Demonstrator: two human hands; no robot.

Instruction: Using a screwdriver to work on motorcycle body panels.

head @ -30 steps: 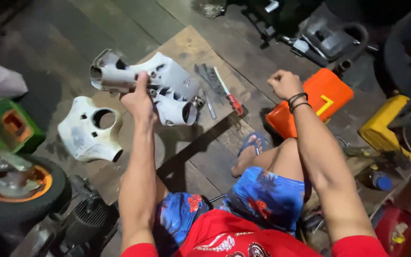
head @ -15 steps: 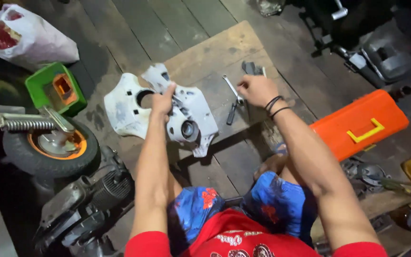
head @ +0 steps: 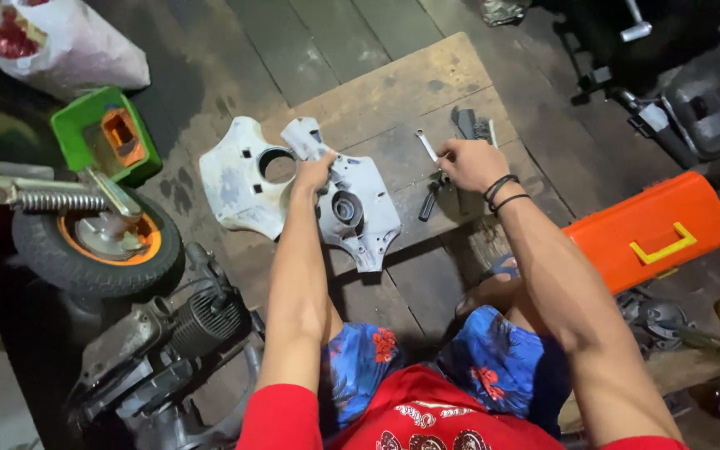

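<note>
A dim workshop floor of dark planks carries a wooden board [head: 427, 83]. On it, the left hand [head: 314, 172] grips a grey metal cover [head: 360, 208] beside a white cover [head: 239, 187]. The right hand [head: 468, 162] closes around tools [head: 429, 187], a small wrench [head: 425, 144] just beside it.

Grey metal cover [head: 358, 208] tilted on plywood [head: 393, 92]

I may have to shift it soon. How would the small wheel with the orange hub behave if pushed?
The wheel lies on its side on the floor, so it would likely drag, not roll. Its thick rubber tyre probably grips the boards. A metal fork and spring seem attached, so it may feel heavy and swing awkwardly.
</note>
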